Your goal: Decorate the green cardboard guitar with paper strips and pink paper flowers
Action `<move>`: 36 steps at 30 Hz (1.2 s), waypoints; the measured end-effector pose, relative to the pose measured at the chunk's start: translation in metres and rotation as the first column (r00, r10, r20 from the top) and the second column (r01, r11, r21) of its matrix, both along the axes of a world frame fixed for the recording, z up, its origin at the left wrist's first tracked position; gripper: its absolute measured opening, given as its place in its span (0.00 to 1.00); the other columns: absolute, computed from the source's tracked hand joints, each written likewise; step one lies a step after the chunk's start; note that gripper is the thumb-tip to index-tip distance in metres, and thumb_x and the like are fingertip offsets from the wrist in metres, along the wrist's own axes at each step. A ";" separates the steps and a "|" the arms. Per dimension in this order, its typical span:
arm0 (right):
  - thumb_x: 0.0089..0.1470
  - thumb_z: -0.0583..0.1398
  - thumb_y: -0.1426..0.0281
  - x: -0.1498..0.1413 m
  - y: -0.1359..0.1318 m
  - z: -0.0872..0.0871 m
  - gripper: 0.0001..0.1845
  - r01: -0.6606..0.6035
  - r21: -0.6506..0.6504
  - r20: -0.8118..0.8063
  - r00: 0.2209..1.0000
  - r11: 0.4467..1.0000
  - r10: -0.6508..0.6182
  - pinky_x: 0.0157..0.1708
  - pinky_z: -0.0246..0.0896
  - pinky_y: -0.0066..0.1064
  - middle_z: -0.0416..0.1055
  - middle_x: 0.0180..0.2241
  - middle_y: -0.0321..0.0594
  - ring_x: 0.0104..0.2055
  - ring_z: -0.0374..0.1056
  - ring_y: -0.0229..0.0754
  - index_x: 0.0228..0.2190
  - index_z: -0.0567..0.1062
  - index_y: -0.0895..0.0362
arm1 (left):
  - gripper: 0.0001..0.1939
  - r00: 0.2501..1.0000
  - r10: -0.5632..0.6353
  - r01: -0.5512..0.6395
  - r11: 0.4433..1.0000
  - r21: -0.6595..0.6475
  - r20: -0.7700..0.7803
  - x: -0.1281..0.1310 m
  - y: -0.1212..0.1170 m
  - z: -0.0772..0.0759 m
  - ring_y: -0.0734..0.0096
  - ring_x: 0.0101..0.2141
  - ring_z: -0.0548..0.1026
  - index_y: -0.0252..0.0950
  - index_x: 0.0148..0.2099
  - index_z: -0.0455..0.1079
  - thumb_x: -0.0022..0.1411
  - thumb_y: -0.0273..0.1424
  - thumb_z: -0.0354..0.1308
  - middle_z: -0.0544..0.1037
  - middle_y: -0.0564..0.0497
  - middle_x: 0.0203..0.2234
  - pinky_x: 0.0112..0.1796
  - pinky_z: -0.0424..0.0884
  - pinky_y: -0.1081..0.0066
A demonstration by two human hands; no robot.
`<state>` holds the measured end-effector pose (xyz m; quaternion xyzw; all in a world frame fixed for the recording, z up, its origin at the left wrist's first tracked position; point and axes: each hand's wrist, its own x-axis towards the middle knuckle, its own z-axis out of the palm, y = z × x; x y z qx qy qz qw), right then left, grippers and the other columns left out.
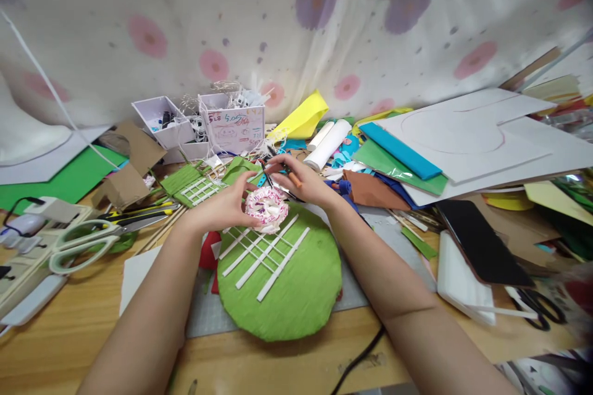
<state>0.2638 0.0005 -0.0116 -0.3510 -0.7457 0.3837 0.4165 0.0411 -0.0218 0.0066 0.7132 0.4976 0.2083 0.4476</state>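
Observation:
My left hand (pixel 232 202) holds a small round ring of crumpled white and pink paper (pixel 266 210) between thumb and fingers. The ring is held over the upper edge of a round green paper-covered disc (pixel 301 284). White strips crossed by thin ones form a lattice (pixel 264 256) on the disc. My right hand (pixel 303 180), just beyond the ring, has its fingers closed round a dark slim tool with an orange part (pixel 294 179). The tool's dark tip points toward the ring; most of its body is hidden by my fingers.
Large scissors (pixel 86 245) and a power strip (pixel 28 265) are at left. White boxes (pixel 234 129) of cords stand behind. A phone (pixel 482 244) and black-handled scissors (pixel 540 308) lie right. A black cable (pixel 359 358) runs under my right arm; white boards (pixel 463 136) lie back right.

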 end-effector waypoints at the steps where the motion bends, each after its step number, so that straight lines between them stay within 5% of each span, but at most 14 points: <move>1: 0.58 0.58 0.57 0.000 0.000 0.002 0.18 0.050 -0.008 -0.046 0.998 0.999 -0.050 0.37 0.67 0.31 0.75 0.37 0.41 0.39 0.72 0.39 0.44 0.69 0.56 | 0.58 1.000 0.017 -0.017 1.000 0.001 -0.007 0.000 0.000 0.000 0.53 0.43 0.77 0.40 0.66 0.58 0.30 0.34 0.75 0.75 0.39 0.50 0.44 0.71 0.61; 5: 0.58 0.54 0.48 0.000 -0.005 0.013 0.24 0.162 -0.068 -0.230 0.958 0.984 -0.173 0.24 0.60 0.27 0.65 0.20 0.33 0.23 0.63 0.34 0.38 0.74 0.56 | 0.51 0.998 -0.004 0.004 1.000 0.007 -0.055 -0.001 0.001 0.002 0.50 0.46 0.76 0.40 0.61 0.64 0.31 0.38 0.74 0.76 0.42 0.50 0.46 0.70 0.62; 9: 0.49 0.61 0.44 -0.004 -0.012 0.019 0.27 0.140 -0.052 -0.320 0.936 0.989 -0.149 0.23 0.57 0.26 0.63 0.19 0.32 0.21 0.58 0.31 0.29 0.75 0.57 | 0.45 0.975 -0.106 0.115 0.993 0.037 -0.195 -0.003 0.001 0.007 0.51 0.50 0.74 0.38 0.60 0.66 0.39 0.45 0.70 0.75 0.43 0.54 0.49 0.68 0.61; 17: 0.50 0.58 0.42 -0.011 -0.013 0.011 0.31 -0.023 -0.104 -0.181 0.984 0.994 0.004 0.24 0.57 0.26 0.65 0.20 0.33 0.22 0.60 0.31 0.29 0.74 0.59 | 0.47 0.937 -0.192 0.223 0.972 0.079 -0.291 -0.002 0.004 0.006 0.54 0.55 0.71 0.37 0.65 0.60 0.46 0.53 0.64 0.70 0.44 0.60 0.54 0.66 0.63; 24: 0.52 0.54 0.40 -0.009 -0.009 0.007 0.34 0.018 -0.073 -0.022 1.000 0.997 -0.020 0.33 0.61 0.29 0.67 0.22 0.37 0.27 0.64 0.34 0.23 0.72 0.59 | 0.46 0.931 -0.177 0.211 0.975 0.075 -0.320 -0.001 0.003 0.009 0.55 0.53 0.72 0.37 0.65 0.60 0.46 0.50 0.63 0.70 0.44 0.59 0.52 0.67 0.64; 36: 0.55 0.54 0.44 -0.008 -0.007 0.002 0.31 0.025 -0.074 -0.009 1.000 0.997 -0.026 0.31 0.59 0.29 0.66 0.21 0.36 0.26 0.62 0.35 0.27 0.73 0.60 | 0.46 0.921 -0.155 0.191 0.979 0.069 -0.357 0.002 0.002 0.011 0.55 0.51 0.73 0.35 0.65 0.60 0.46 0.50 0.63 0.70 0.44 0.60 0.51 0.68 0.64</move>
